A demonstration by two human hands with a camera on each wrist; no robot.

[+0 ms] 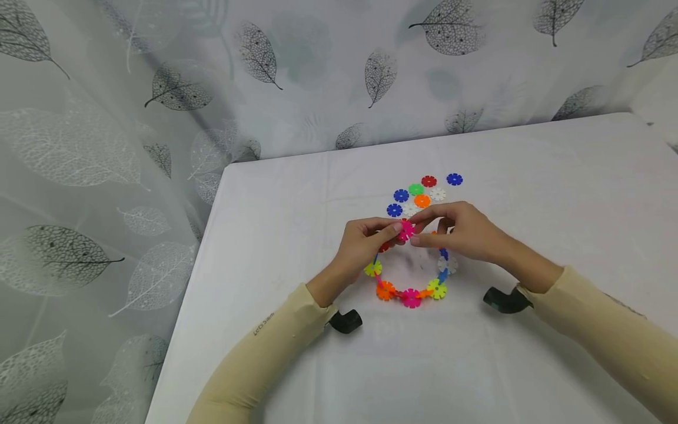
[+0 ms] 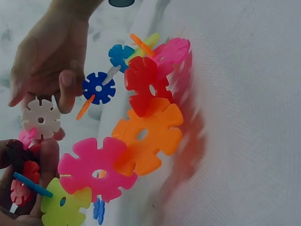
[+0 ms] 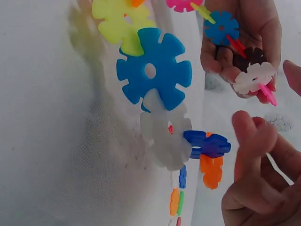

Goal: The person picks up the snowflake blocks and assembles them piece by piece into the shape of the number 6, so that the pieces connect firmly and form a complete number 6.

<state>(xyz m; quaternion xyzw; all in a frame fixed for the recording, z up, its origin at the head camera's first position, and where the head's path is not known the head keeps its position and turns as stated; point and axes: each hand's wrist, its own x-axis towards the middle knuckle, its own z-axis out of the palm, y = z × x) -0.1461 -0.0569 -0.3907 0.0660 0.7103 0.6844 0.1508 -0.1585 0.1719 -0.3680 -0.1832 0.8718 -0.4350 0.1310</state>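
Observation:
Notched plastic flower discs, linked edge to edge in many colours, form a curved chain [image 1: 410,298] on the white table. My left hand [image 1: 356,244] pinches one end of it between thumb and fingers, around a pink disc [image 1: 406,230] in the head view. The right wrist view shows a white disc [image 3: 254,77] with a pink one on its edge at that end, by the left fingertips. My right hand [image 1: 468,232] hovers just right of that end, fingers loosely bent and spread, nothing between them. An orange disc [image 3: 211,172] hangs at the chain's other end.
Beyond the hands lie several loose discs, among them a blue disc [image 1: 454,179], a red disc [image 1: 429,181] and a green disc [image 1: 415,189]. Dark curved wrist pieces [image 1: 345,321] stick out under both sleeves. A leaf-patterned curtain [image 1: 318,76] borders the table's back and left.

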